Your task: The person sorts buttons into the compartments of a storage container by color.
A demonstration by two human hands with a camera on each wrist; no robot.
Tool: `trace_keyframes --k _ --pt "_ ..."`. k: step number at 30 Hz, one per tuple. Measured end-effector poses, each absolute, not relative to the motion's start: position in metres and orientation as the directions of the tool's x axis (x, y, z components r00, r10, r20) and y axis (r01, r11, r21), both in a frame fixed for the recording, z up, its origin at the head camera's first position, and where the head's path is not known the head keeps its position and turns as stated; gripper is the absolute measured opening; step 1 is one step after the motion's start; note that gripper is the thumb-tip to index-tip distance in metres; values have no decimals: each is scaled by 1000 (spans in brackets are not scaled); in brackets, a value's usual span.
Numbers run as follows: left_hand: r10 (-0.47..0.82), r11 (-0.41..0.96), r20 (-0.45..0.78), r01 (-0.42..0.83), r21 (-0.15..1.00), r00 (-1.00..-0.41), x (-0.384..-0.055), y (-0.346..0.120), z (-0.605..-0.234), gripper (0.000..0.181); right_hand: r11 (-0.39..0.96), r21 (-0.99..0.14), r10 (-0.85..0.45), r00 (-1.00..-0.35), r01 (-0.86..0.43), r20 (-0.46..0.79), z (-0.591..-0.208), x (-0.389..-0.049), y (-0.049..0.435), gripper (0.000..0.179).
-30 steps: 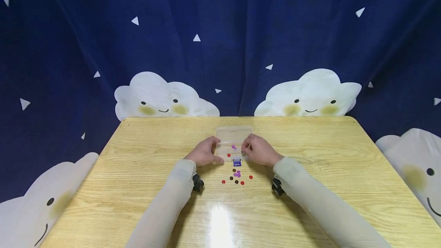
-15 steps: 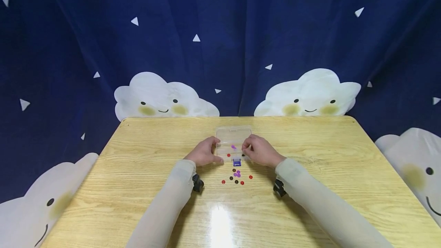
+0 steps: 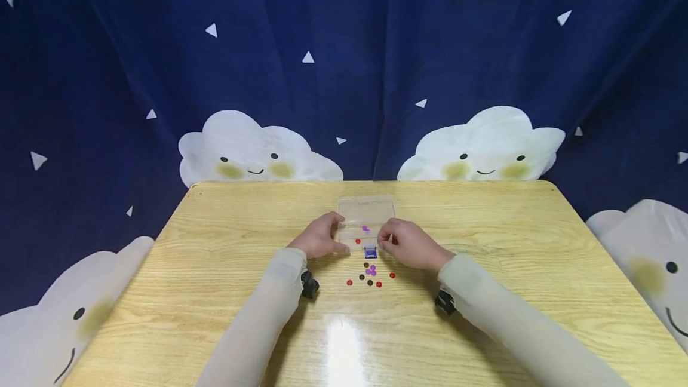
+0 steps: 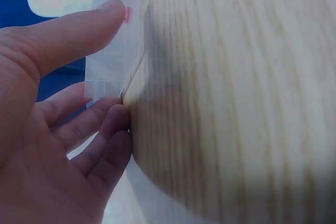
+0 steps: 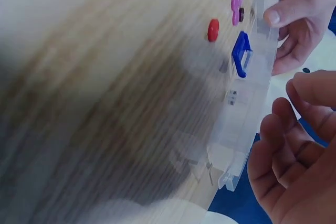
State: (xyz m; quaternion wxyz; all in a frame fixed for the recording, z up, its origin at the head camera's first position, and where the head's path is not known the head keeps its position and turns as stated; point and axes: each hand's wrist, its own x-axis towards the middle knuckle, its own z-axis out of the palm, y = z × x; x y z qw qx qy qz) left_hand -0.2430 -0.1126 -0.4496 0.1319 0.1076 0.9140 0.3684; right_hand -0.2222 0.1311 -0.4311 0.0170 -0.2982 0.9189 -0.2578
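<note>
A clear plastic box (image 3: 366,209) with its lid folded back lies on the table, a blue latch (image 3: 371,252) at its front. Inside are a red bead (image 3: 358,241) and purple beads (image 3: 365,229); in the right wrist view a small black piece (image 5: 232,97) shows through the wall. My left hand (image 3: 318,237) grips the left end, its thumb (image 4: 107,22) in front and fingers behind. My right hand (image 3: 412,245) is at the right end with loosely bent fingers (image 5: 273,132) and nothing visible between them. It hides that corner of the box in the head view.
In front of the box lie loose purple beads (image 3: 372,271), several dark beads (image 3: 362,278) and red beads (image 3: 349,283). The wooden table (image 3: 242,214) ends at a dark blue curtain (image 3: 344,64) with white clouds.
My right hand has drawn slightly towards me and to the right. A dark bead seen by its fingertips in the box half a second ago is now hidden in the head view. The left hand stays put.
</note>
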Motion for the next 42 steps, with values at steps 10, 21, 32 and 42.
trace_keyframes --k 10,21,32,42 --pt "305 694 -176 92 715 -936 -242 -114 -449 79 662 -448 -656 -753 -601 40 -431 -209 138 7" --pt "313 696 -165 107 710 -935 -242 -114 -451 79 657 -440 -686 -727 -612 -12 -435 -204 143 8" --pt "301 707 -170 100 700 -938 -242 -112 -449 78 639 -448 -707 -707 -625 -22 -442 -205 151 9" --pt "295 699 -166 94 709 -941 -240 -112 -448 78 642 -439 -701 -713 -629 -2 -447 -203 154 11"
